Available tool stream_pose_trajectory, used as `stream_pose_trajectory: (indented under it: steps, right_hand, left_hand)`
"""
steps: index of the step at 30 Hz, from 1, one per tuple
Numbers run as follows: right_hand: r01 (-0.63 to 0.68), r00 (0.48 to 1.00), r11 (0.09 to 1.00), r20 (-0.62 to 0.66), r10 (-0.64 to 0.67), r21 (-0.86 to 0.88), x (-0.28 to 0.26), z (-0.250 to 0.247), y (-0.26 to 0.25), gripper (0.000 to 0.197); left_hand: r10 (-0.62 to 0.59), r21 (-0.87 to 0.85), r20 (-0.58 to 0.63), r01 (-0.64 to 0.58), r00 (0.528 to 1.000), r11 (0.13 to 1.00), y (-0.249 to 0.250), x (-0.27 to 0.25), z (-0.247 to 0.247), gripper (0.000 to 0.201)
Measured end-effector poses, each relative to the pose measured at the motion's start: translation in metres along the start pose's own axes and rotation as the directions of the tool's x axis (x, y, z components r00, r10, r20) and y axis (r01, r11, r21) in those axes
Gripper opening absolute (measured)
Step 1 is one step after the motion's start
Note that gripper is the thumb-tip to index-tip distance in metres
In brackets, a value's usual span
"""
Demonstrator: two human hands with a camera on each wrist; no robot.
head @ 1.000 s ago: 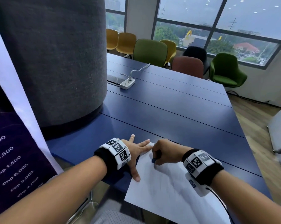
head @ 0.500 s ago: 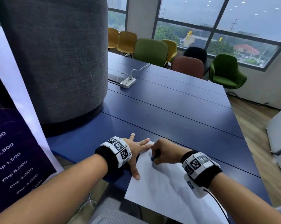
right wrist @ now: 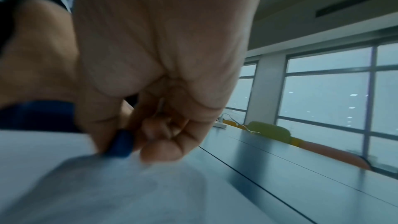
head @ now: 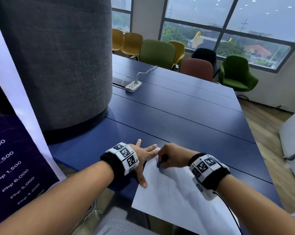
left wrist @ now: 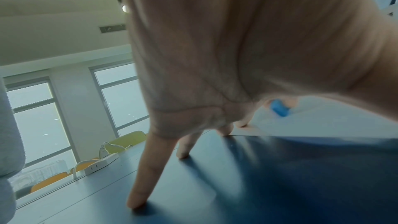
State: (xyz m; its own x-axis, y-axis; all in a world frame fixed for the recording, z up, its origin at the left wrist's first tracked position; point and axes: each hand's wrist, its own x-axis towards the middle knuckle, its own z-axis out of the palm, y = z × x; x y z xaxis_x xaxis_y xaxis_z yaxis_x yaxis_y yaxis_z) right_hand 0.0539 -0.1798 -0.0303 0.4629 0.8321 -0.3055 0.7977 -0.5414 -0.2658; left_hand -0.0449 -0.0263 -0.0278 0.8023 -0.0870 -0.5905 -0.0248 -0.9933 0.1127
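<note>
A white sheet of paper [head: 177,197] lies on the dark blue table [head: 177,116] and overhangs its near edge. My left hand [head: 143,155] lies flat with spread, straight fingers. Its fingertips touch the sheet's far left corner, and its thumb lies on the left edge. In the left wrist view the fingers [left wrist: 150,168] press on the tabletop. My right hand [head: 167,158] is curled round a small blue-tipped object [head: 158,164] and holds its tip against the paper. That blue tip [right wrist: 120,144] shows between thumb and fingers; what it is I cannot tell. The right wrist view is blurred.
A wide grey pillar [head: 58,65] stands on the table at the left. A white power strip [head: 133,86] with a cable lies further back. Coloured chairs [head: 157,51] line the far edge under the windows. A printed banner [head: 11,150] stands at my left, and a grey panel [head: 292,133] at the right.
Both hands keep their places on the paper; the right hand still holds the blue-tipped object near the sheet's top. Only the head view has shifted slightly.
</note>
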Motion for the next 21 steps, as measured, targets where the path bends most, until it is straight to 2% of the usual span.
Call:
stream_pose_trajectory:
  steps: [3, 5, 7, 8, 11, 13, 15, 18, 21]
  right_hand:
    - [-0.109, 0.979, 0.993, -0.17, 0.113, 0.032, 0.008, 0.001, 0.017, 0.014]
    - [-0.062, 0.988, 0.997, -0.14, 0.069, 0.056, 0.004, 0.006, 0.015, 0.01]
    - [-0.002, 1.0, 0.998, -0.031, 0.004, 0.058, 0.001, 0.007, 0.01, 0.007]
    - [-0.014, 1.0, 0.999, -0.008, 0.014, 0.048, 0.002, 0.004, 0.009, 0.008]
    - [-0.141, 0.987, 0.989, -0.084, 0.137, -0.043, 0.01, -0.006, 0.014, 0.015]
    - [-0.149, 0.984, 0.981, -0.117, 0.135, -0.122, 0.011, -0.004, 0.013, 0.02]
    - [-0.102, 0.989, 0.977, -0.122, 0.08, -0.185, 0.005, 0.001, 0.003, 0.02]
    - [-0.083, 0.99, 0.992, -0.124, 0.071, -0.1, 0.002, 0.004, -0.001, 0.012]
    - [-0.134, 0.982, 0.99, -0.139, 0.128, -0.034, 0.008, 0.003, 0.005, 0.027]
  left_hand:
    - [-0.016, 0.011, -0.007, 0.016, 1.0, 1.0, 0.001, 0.001, 0.001, 0.135]
    - [-0.024, 0.018, -0.01, 0.024, 1.0, 1.0, 0.001, 0.002, 0.001, 0.137]
    - [-0.018, 0.018, -0.015, 0.018, 1.0, 1.0, 0.0, 0.003, 0.002, 0.138]
    - [-0.019, 0.015, -0.012, 0.019, 1.0, 1.0, -0.001, 0.003, 0.001, 0.139]
    - [-0.024, 0.017, -0.006, 0.024, 1.0, 1.0, 0.0, 0.003, 0.001, 0.138]
    - [-0.019, 0.02, -0.014, 0.02, 1.0, 1.0, 0.0, 0.002, 0.0, 0.137]
    - [-0.012, 0.011, -0.02, 0.012, 1.0, 1.0, 0.0, 0.002, 0.0, 0.138]
    - [-0.007, 0.007, -0.019, 0.008, 1.0, 1.0, -0.002, 0.004, 0.001, 0.138]
    - [-0.004, 0.01, -0.024, 0.004, 1.0, 1.0, -0.004, 0.007, 0.004, 0.139]
